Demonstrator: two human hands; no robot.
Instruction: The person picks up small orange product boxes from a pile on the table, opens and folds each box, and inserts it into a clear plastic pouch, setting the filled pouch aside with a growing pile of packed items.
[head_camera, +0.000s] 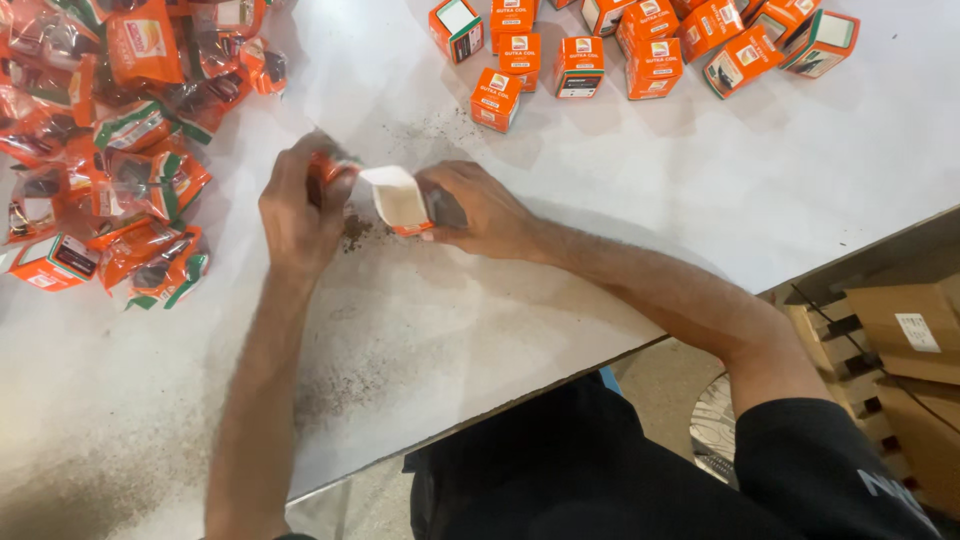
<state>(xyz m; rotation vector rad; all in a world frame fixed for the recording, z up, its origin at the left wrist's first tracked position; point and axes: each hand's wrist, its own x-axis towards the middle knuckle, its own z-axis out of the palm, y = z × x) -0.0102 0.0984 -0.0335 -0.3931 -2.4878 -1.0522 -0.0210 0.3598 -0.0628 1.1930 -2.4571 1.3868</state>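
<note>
Head view: left hand (298, 205) closed round one orange packet (322, 170). Right hand (478, 208) gripping one open orange box (398, 200), mouth toward the packet, on white table (560, 260). About twelve closed boxes (578, 65) at far edge. Heap of packets (120, 150) at left, too tangled to count.

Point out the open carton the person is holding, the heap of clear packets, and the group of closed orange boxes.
open carton (398, 202): head view, on its white inner flap.
heap of clear packets (120, 150): head view, middle of the pile at left.
closed orange boxes (578, 66): head view, on one box's front face.
</note>
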